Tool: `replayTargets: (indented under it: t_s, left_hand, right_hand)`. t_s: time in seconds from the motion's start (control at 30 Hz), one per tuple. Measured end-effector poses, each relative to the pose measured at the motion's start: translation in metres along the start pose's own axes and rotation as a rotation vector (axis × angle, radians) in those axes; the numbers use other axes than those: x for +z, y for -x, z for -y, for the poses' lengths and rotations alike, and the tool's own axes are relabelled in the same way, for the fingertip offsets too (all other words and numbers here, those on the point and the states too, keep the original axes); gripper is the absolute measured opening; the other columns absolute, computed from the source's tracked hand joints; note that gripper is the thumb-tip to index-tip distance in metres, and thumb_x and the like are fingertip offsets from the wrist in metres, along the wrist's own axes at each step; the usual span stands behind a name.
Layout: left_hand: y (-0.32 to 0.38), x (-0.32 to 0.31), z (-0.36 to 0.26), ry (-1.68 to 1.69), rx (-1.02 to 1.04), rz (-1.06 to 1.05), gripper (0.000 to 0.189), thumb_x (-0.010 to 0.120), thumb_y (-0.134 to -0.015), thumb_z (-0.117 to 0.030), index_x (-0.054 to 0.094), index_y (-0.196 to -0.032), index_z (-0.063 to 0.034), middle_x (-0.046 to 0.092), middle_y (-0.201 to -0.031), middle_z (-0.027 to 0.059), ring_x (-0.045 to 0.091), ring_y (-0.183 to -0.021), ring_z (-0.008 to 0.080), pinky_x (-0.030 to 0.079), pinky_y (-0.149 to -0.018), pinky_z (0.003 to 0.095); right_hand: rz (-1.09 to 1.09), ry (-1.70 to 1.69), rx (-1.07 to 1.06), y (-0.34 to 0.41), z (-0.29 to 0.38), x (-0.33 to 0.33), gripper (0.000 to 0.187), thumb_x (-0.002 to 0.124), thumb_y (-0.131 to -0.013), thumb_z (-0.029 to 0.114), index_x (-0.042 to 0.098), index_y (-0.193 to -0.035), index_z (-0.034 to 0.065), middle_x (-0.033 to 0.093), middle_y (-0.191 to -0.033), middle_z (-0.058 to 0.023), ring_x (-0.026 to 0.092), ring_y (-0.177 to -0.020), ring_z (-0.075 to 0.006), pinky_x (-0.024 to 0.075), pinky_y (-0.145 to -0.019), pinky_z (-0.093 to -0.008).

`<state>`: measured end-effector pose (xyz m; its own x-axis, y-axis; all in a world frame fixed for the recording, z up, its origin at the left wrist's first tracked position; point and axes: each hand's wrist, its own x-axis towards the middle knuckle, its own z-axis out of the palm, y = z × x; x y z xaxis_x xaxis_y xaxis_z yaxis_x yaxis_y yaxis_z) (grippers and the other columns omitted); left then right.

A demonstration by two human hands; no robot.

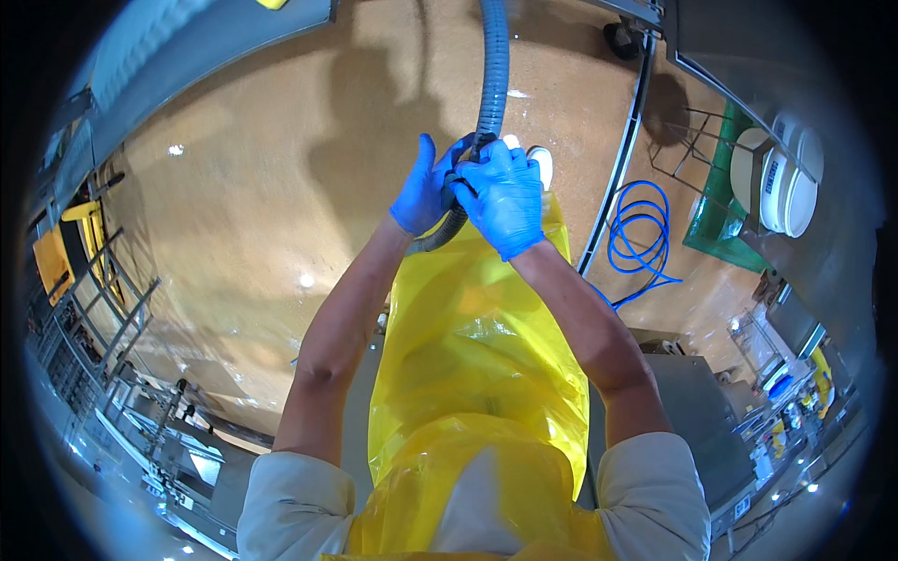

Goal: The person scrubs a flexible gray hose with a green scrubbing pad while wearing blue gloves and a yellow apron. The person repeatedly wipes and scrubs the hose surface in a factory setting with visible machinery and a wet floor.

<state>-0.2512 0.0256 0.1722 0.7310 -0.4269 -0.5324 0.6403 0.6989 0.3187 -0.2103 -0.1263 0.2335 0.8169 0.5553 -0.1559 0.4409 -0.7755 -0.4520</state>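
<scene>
A grey ribbed hose (494, 70) comes down from the top of the view to both of my hands, and a darker length of it curves below them over my yellow plastic apron (484, 336). My right hand (501, 196), in a blue disposable glove, is closed around a dark part at the hose, whose exact form is hidden by the fingers. On the other side of the hose is my left hand (428, 186), gloved alike, its thumb raised and its palm against the hose; its fingers are partly hidden behind the dark part.
A coiled thin blue hose (640, 238) lies on the tan floor (238, 189), right of a metal floor channel (621, 158). White buckets (789, 182) and a green mat or tray (722, 217) stand farther right. Metal racks (105, 308) are at left, a grey machine panel (210, 52) upper left.
</scene>
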Motion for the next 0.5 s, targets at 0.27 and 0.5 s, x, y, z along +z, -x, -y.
replayTargets:
  t_s: [0.27, 0.5]
  left_hand:
    - [-0.01, -0.051, 0.014, -0.092, -0.054, 0.212, 0.103, 0.022, -0.099, -0.082, 0.038, -0.157, 0.0017, 0.059, -0.143, 0.013, 0.059, -0.13, 0.024, 0.045, -0.112, 0.0409]
    - [-0.005, 0.016, 0.004, -0.127, 0.057, -0.084, 0.084, 0.019, -0.106, -0.071, 0.05, -0.148, -0.0056, 0.064, -0.13, 0.0069, 0.062, -0.118, 0.0178, 0.047, -0.109, 0.0352]
  right_hand:
    - [-0.654, -0.815, 0.282, 0.008, -0.009, -0.008, 0.012, 0.076, -0.085, 0.005, 0.064, -0.088, 0.0065, 0.067, -0.109, -0.0157, 0.064, -0.103, -0.0332, 0.0495, -0.092, -0.0482]
    - [-0.708, -0.606, 0.241, 0.024, 0.035, 0.057, 0.016, 0.072, -0.091, 0.001, 0.072, -0.107, 0.0004, 0.069, -0.123, -0.0202, 0.068, -0.111, -0.0338, 0.053, -0.1, -0.0412]
